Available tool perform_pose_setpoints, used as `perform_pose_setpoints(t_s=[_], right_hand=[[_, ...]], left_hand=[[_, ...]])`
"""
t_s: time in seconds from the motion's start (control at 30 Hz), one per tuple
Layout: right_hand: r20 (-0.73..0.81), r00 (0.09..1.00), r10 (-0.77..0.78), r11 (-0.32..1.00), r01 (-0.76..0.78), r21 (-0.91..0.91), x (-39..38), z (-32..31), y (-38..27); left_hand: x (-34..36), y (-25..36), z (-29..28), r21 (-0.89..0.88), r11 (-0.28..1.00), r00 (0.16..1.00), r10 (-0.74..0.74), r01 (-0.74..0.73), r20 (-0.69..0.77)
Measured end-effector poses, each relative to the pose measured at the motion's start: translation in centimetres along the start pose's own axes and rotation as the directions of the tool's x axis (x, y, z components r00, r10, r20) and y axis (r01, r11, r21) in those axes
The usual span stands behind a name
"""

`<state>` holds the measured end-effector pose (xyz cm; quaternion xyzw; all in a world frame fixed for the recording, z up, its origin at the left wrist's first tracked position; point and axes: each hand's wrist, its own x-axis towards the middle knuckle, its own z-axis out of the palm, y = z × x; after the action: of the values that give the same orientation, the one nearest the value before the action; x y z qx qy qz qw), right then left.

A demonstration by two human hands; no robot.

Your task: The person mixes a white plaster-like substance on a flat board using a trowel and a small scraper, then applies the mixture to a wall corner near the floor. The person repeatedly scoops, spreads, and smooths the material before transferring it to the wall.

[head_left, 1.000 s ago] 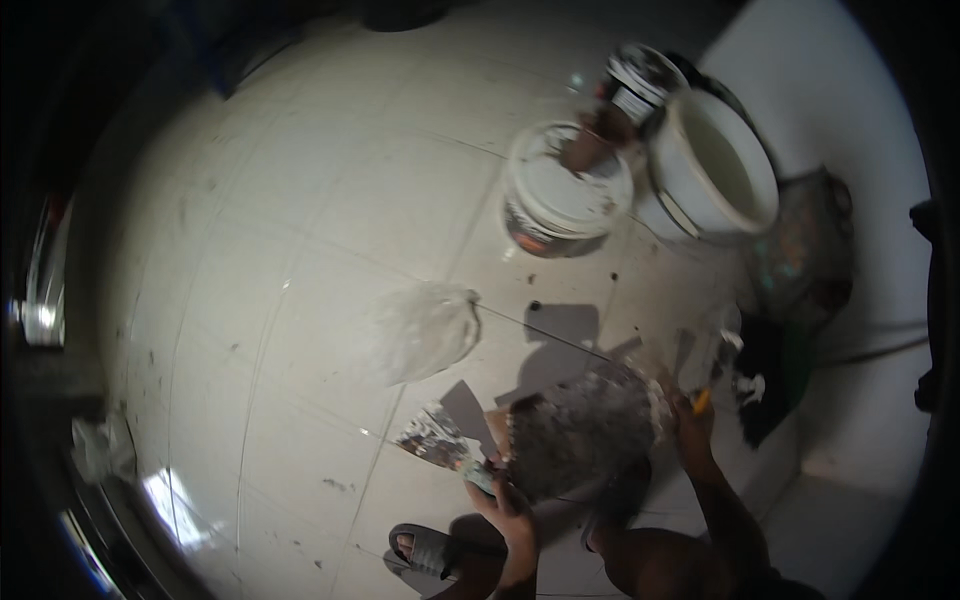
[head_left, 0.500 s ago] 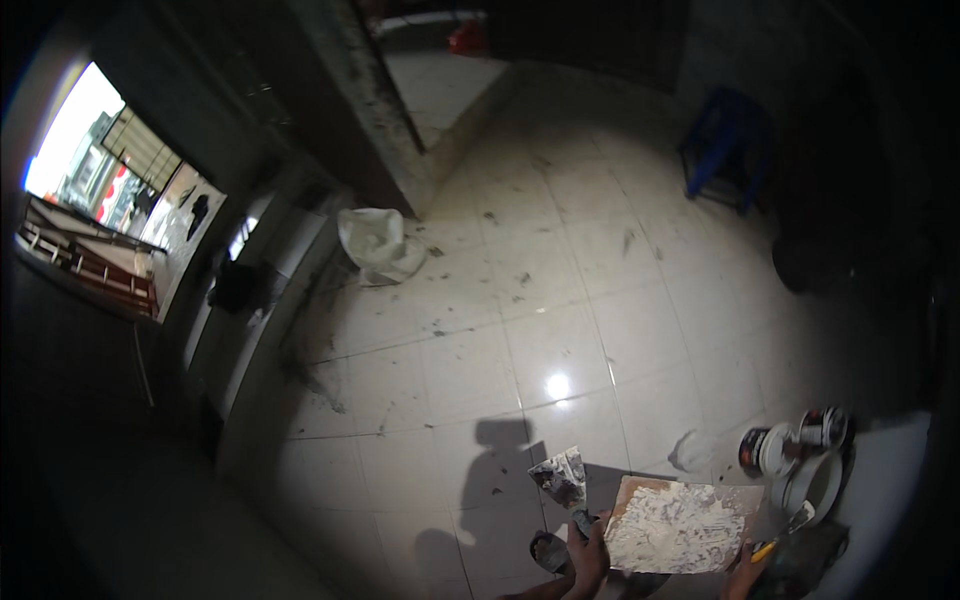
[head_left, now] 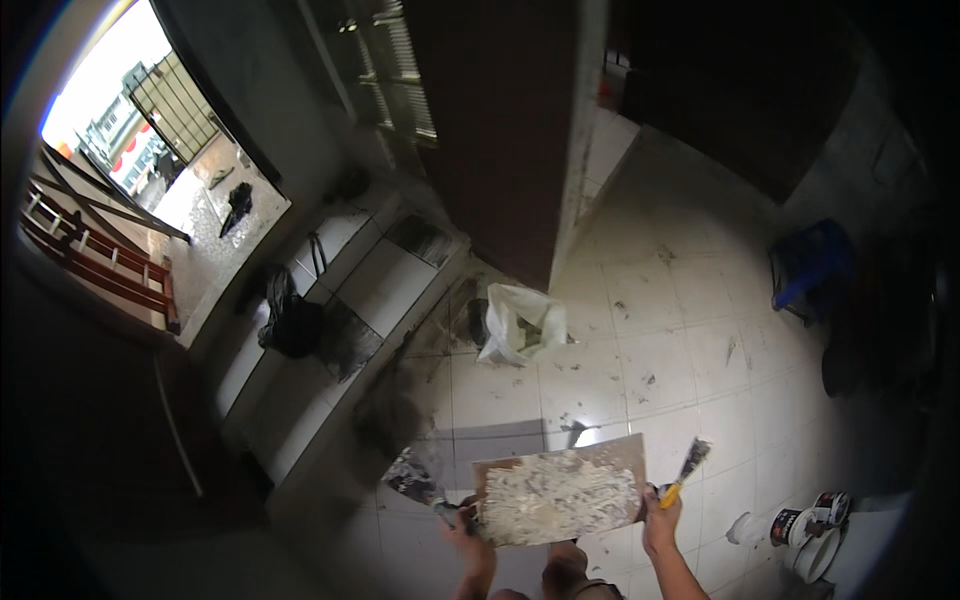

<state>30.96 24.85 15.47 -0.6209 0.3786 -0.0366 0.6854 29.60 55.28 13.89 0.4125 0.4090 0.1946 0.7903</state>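
A flat rectangular board (head_left: 560, 495), smeared with whitish paste, is held level in front of me between both hands. My left hand (head_left: 470, 535) is closed at its left edge and also grips a wide putty knife (head_left: 412, 476), whose dirty blade points out to the upper left. At the right edge, my right hand (head_left: 660, 522) grips the board together with a narrower putty knife (head_left: 688, 470). That one has a yellow handle, and its paste-marked blade points up and right. The fingers under the board are hidden.
Ahead on the tiled floor stands an open white sack (head_left: 515, 330). A blue stool (head_left: 812, 265) is at the far right, and several tubs and a bucket (head_left: 818, 555) sit lower right. Left, a black bag (head_left: 290, 320) lies on a tiled step (head_left: 375, 285); a reddish-brown ladder (head_left: 100, 270) is beyond.
My view has swung toward the left. The board and both putty knives now appear farther left, with the sack nearer the board and the tubs farther from it. Both hands keep their grips.
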Motion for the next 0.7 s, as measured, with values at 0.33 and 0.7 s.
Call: perform_pose_setpoints(t_s=[0.33,0.7], right_hand=[[0.255,0.967,0.026,0.997,-0.007,-0.075,3.9,35.3,12.1],[0.304,0.951,0.048,0.88,0.103,-0.464,15.6,41.8,31.1]], left_hand=[[34.3,8.2,-9.6,0.034,0.997,0.997,0.074,-0.074,0.015],[44.0,-2.2,-19.2,-0.004,0.99,0.99,-0.14,0.14,0.021]])
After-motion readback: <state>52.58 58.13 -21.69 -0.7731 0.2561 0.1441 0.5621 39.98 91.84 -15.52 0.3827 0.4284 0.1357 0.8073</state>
